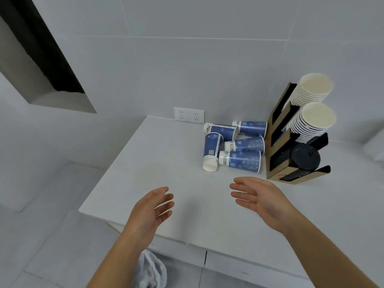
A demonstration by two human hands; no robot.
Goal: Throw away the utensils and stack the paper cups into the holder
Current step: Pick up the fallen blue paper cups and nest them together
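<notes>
Several blue-and-white paper cups (239, 161) lie on their sides in a cluster at the back of the white counter (128, 175). To their right stands a brown cardboard cup holder (276, 129) with two stacks of white cups (311, 121) in its upper slots and black lids (305, 156) in the lower one. My left hand (149, 208) hovers open over the counter's front, palm turned right. Facing it is my right hand (257, 196), also open and holding nothing, in front of the cups. No utensils are in sight.
A double wall socket (188, 114) sits on the tiled wall behind the cups. The counter's left edge drops to a tiled floor. White crumpled material (151, 271), perhaps a bag, shows below the front edge. A dark opening (41, 59) is at the upper left.
</notes>
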